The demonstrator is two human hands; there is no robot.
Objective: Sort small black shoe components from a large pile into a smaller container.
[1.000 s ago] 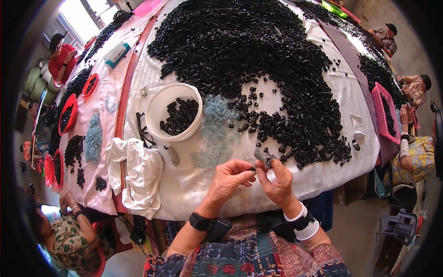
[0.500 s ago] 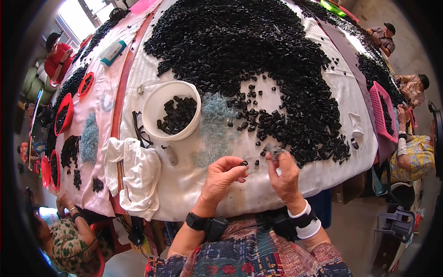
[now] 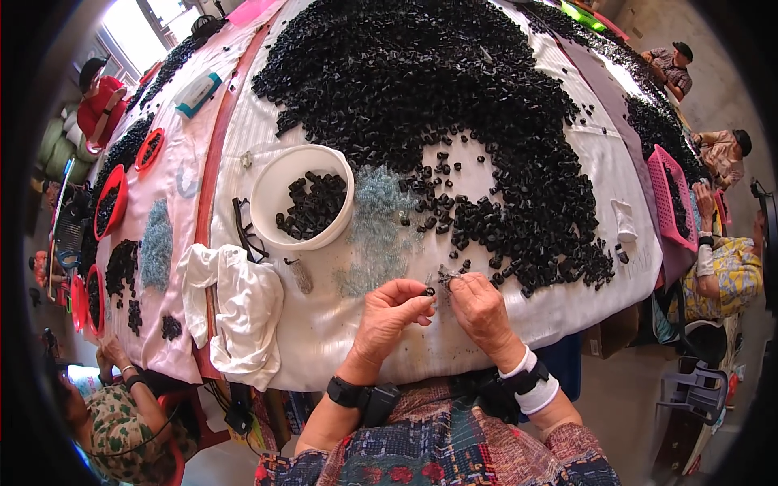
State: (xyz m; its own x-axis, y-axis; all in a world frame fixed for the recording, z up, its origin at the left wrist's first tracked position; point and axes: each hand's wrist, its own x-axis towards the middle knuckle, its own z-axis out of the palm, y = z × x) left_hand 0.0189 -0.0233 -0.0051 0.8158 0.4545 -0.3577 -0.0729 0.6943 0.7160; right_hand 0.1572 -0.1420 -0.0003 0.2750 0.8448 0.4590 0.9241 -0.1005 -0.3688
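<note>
Near the table's front edge, my left hand (image 3: 387, 317) pinches a small black plastic piece (image 3: 429, 292) between thumb and fingertips. My right hand (image 3: 484, 314) is closed close beside it, with a clump of small greyish, clear bits (image 3: 446, 276) at its fingertips; their exact kind is too small to tell. Just beyond lies a patch of bluish clear small pieces (image 3: 381, 198). A big heap of black plastic pieces (image 3: 421, 89) spreads over the far and right side. Left of the clear pieces stands a white bowl (image 3: 346, 202) with black pieces inside.
At left on the table lie a white cloth (image 3: 243, 316), black-framed glasses (image 3: 248, 231) and a small clear container (image 3: 301, 277). A pink basket (image 3: 673, 198) stands at the right. Red trays (image 3: 116, 201) sit on the left table. Several other people work around the tables.
My right hand has moved left, bringing the greyish bits up to the black piece in my left hand. My left hand stays nearly in place.
</note>
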